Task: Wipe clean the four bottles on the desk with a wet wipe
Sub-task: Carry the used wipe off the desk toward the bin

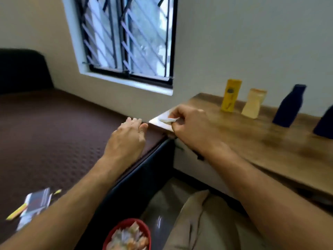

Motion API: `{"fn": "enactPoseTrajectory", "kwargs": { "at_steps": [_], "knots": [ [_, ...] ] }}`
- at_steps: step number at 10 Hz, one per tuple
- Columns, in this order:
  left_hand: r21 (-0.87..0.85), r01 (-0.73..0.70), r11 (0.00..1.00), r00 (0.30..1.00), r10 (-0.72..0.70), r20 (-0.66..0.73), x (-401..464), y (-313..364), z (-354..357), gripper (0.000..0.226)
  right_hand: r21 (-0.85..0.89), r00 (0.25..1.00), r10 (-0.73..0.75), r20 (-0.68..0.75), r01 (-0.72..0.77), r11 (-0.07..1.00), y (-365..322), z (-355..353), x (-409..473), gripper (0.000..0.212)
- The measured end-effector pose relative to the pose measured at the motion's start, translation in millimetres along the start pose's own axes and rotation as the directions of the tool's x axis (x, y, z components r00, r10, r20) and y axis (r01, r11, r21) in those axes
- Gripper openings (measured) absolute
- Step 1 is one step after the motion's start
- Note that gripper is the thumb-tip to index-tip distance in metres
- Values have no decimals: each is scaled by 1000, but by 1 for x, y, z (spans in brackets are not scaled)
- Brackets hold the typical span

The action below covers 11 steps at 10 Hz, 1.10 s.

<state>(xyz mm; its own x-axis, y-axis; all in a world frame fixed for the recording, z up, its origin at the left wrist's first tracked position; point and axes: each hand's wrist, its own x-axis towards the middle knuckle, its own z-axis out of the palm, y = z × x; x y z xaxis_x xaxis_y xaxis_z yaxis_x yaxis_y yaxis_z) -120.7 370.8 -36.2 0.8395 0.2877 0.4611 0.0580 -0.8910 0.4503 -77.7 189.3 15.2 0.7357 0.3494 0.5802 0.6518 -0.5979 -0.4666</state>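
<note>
Bottles [231, 95] stand on wooden desk [252, 134] by wall.

barred window [126, 38], brown bed [54, 132], red bowl [128, 235]

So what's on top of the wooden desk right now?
On the desk: a yellow bottle, a cream bottle, two dark blue bottles, a white packet. The right hand covers part of it.

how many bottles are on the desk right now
4, in a row along the wall: a yellow bottle farthest left, a cream bottle next to it, a dark blue bottle, and another dark bottle cut off by the picture's right edge.
</note>
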Motion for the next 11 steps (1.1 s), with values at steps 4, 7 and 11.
{"fn": "enactPoseTrajectory", "kwargs": {
  "at_steps": [4,7,11],
  "knots": [
    [82,381,921,889,-389,244,-119,-209,103,49,-155,722,121,681,-20,988,21,280,-63,21],
    [223,489,843,695,-532,484,-186,-273,211,52,-277,269,283,921,-59,959,101,411,-148,16],
    [282,582,762,525,-618,585,-228,-272,266,43,-262,-331,263,906,49,964,140,452,-226,45]
  ]
}}
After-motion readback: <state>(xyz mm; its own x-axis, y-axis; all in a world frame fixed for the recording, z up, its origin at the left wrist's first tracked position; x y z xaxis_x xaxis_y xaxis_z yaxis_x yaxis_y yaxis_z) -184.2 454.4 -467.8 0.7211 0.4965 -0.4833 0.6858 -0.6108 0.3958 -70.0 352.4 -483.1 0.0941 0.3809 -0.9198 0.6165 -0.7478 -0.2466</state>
